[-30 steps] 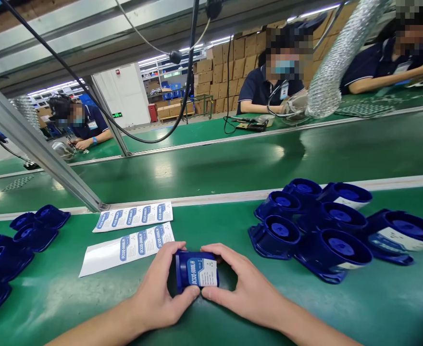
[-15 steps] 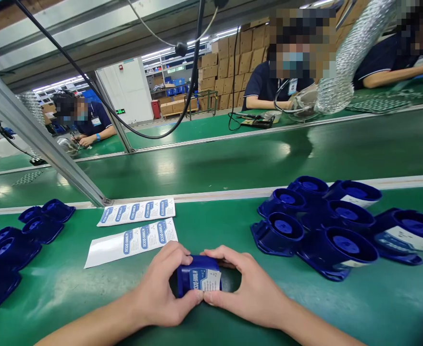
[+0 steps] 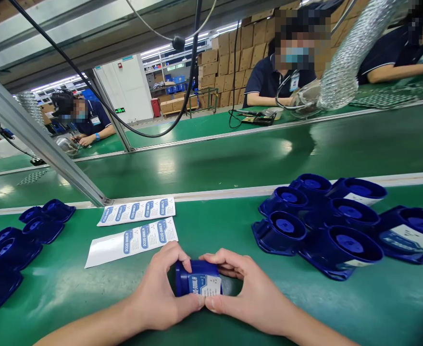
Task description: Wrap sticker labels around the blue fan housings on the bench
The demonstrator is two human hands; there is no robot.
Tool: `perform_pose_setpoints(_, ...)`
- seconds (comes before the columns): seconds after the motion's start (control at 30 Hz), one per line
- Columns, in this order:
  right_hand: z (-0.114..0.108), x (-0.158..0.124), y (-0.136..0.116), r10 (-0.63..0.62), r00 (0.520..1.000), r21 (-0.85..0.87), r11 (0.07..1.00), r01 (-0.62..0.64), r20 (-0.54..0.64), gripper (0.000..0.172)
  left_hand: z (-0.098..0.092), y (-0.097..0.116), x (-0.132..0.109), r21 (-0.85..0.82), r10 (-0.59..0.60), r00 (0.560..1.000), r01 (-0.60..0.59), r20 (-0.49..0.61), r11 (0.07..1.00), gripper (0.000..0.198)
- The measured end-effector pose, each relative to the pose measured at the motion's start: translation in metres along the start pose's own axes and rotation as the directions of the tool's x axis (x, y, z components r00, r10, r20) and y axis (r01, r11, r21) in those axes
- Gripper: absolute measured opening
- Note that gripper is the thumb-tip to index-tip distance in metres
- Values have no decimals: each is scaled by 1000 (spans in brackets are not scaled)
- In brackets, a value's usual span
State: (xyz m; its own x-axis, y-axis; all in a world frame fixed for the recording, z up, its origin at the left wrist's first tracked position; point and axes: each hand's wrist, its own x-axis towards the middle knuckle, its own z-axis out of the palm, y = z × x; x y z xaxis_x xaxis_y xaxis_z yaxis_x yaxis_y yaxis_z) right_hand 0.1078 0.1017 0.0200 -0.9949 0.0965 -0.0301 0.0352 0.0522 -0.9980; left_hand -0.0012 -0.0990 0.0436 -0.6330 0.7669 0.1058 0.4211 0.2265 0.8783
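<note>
Between both hands lies a dark blue plastic housing [image 3: 199, 266] on its side, low at the front of the green bench. A white and blue label [image 3: 209, 284] wraps its near face. My left hand [image 3: 168, 283] grips the housing's left end, thumb on the label's lower edge and fingers over the top. Closed round the right end is my right hand [image 3: 242, 288], its thumb beside the left thumb at the label. Just beyond the hands lies a partly used label sheet [image 3: 132, 242], with a fuller label sheet [image 3: 136, 211] behind it.
Several blue housings [image 3: 341, 250] stand in a group at the right, some with labels. More blue housings [image 3: 6, 250] sit at the left edge. A metal post [image 3: 53, 139] slants down to the bench. Behind, people [image 3: 283, 79] work at the opposite bench near a foil duct [image 3: 355, 62].
The housing has rolled slightly in my hands, so its label sits a little lower. Both thumbs remain at the label's lower edge. The view has shifted a touch.
</note>
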Motion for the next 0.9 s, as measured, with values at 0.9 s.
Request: perform_pose_setpoints(0.9,0,-3,-2,154,987,137,978,-158,39,46,10,-7,-4,-134,40,999,-43,-30,990,46)
